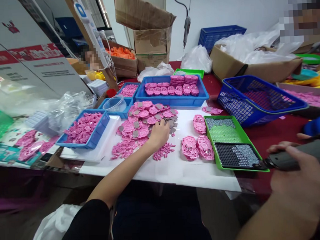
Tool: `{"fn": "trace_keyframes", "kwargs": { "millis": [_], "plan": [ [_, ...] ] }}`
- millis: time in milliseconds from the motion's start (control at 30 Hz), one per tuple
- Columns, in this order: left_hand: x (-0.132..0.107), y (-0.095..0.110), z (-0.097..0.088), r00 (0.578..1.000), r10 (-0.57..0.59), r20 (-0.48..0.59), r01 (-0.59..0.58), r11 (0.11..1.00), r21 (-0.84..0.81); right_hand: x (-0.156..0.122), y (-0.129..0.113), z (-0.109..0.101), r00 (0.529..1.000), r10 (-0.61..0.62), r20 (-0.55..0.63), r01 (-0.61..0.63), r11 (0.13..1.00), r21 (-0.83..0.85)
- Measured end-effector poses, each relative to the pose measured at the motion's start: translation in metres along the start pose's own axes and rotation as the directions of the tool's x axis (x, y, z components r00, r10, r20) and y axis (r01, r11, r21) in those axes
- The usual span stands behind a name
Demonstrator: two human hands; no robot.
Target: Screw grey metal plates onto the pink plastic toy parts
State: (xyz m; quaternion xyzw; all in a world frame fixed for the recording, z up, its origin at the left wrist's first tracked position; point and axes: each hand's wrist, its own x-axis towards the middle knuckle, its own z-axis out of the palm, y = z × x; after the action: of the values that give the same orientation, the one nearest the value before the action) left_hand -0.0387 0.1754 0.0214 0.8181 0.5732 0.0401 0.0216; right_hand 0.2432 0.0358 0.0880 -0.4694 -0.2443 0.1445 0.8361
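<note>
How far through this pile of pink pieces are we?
Done, apparently: stacked pink pieces fill the back blue tray. In hand: left hand on the loose pile; right hand holds a grey power tool. Left: most of that pile.

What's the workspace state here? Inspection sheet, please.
Surface: white board laid over a dark red table.
Job's things: pile of pink plastic parts with grey squares on them; small pink pegs; green tray of tiny grey bits.
Clutter: blue trays of pink parts, blue basket, cardboard boxes, plastic bags.
Grippers: left hand rests on the pink pile; right hand grips a grey power tool, tip at the green tray's near corner.
Cables: hanging cord with tool by the wall.
Surroundings: other people at the far side, faces blurred; printed panels at left.
</note>
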Motion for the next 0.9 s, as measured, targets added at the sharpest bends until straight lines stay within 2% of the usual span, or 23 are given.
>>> {"fn": "trace_keyframes", "kwargs": {
  "millis": [233, 467, 667, 900],
  "plan": [
    [0.005, -0.018, 0.001, 1.0, 0.003, 0.003, -0.003, 0.997, -0.075, 0.001, 0.004, 0.0, 1.0, -0.008, 0.027, 0.009, 1.0, -0.004],
    [0.006, -0.015, 0.007, 1.0, -0.011, 0.023, 0.014, 0.991, -0.13, 0.001, 0.008, 0.0, 0.998, -0.025, 0.054, 0.025, 1.0, 0.011],
    [0.002, -0.016, 0.01, 0.998, 0.055, -0.008, -0.056, 0.984, -0.171, 0.002, 0.008, -0.001, 0.997, -0.043, 0.066, 0.044, 0.999, -0.004],
    [-0.013, -0.019, 0.016, 0.987, 0.152, -0.053, -0.16, 0.961, -0.224, -0.003, 0.005, 0.0, 0.997, 0.019, 0.081, -0.014, 0.998, -0.063]
  ]
}}
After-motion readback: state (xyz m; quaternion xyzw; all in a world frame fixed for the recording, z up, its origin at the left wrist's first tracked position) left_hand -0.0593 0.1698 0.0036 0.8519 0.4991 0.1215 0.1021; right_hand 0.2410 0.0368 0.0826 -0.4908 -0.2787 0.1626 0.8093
